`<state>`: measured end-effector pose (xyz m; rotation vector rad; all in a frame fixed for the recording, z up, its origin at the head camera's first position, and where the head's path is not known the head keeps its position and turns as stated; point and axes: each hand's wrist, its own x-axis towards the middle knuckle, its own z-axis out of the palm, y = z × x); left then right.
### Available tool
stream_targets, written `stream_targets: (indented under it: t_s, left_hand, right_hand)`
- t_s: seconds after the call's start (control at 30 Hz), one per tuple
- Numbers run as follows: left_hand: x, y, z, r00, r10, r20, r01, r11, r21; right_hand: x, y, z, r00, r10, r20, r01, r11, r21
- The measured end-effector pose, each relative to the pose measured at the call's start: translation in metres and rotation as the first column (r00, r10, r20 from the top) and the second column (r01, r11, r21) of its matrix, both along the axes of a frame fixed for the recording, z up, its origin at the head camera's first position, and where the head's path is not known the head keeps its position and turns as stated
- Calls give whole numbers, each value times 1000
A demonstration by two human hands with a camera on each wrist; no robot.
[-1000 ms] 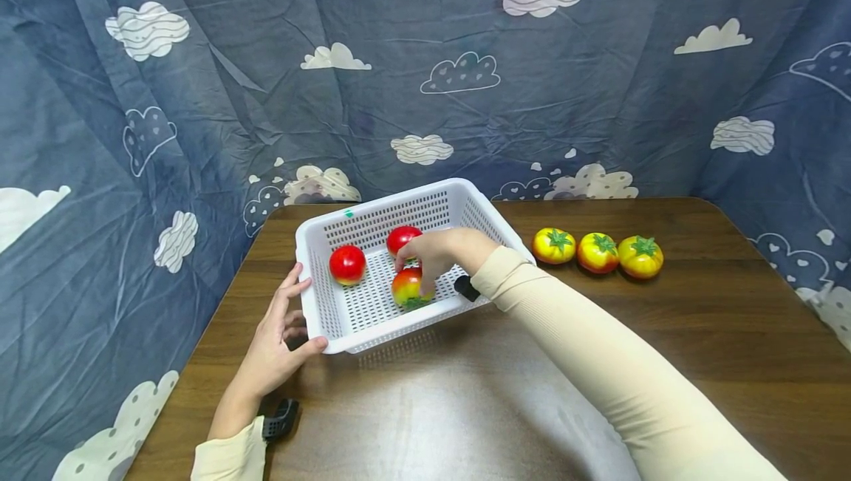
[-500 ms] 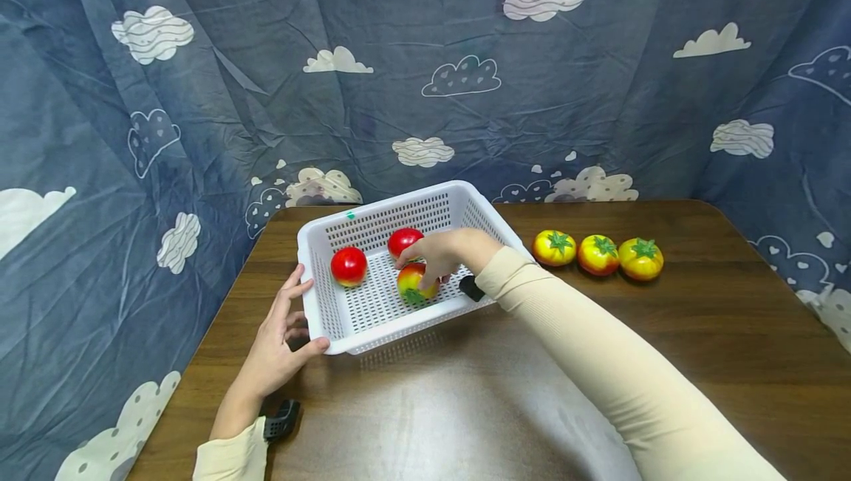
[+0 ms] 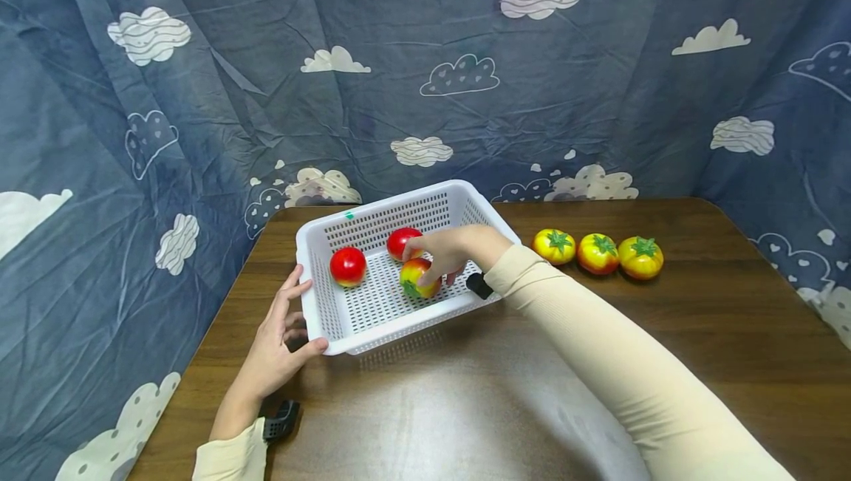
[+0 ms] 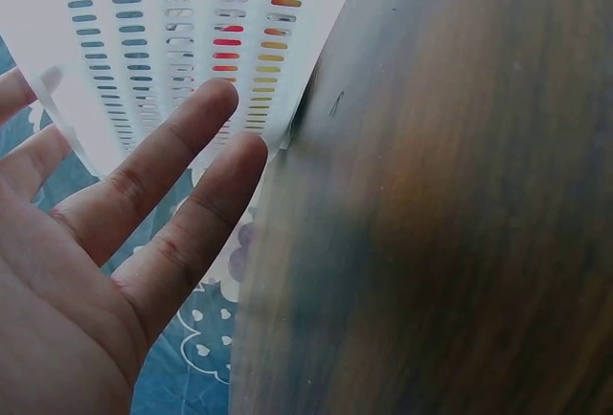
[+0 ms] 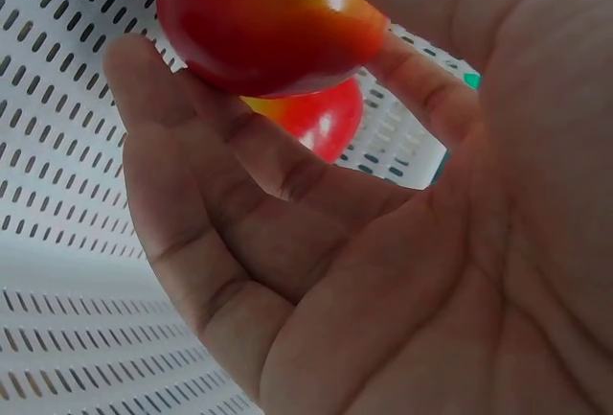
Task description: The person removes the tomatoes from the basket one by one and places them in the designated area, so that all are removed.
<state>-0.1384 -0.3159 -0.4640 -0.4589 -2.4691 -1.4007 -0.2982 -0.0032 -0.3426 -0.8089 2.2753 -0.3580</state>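
Note:
A white perforated plastic basket stands at an angle on the table. My left hand holds its left end, thumb on the front corner and fingertips at the rim; in the left wrist view two fingers stick out straight beside the wall. Inside the basket, my right hand grips a red-and-yellow tomato with thumb and fingers. Its green leafy top points forward and left. Two red tomatoes lie in the basket too, one at the left and one behind the held tomato.
To the right of the basket, three yellow-red tomatoes with green tops stand in a row on the brown wooden table. A blue cloud-print cloth hangs behind and around the table.
The right hand and its tomato have shifted slightly right and back. The tomato's leafy top has turned from the front toward the left. The left hand and the basket stay in place.

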Motion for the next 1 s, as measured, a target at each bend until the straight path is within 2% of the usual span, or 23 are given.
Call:
stream_targets:
  t_s: [0.27,0.7,1.0]
  left_hand:
    - [1,0,0,1000,1,4,-1,1000,3]
    - [1,1,0,1000,7,13,-7,1000,-8]
    - [1,2,2,1000,4,0,-4,1000,-5]
  right_hand:
    - [1,8,5,1000,-23,16,23,999,-31]
    - [-3,23,8,998,-59,5,59,998,-26]
    - [-7,35,18,998,-69,11,69,994,-86]
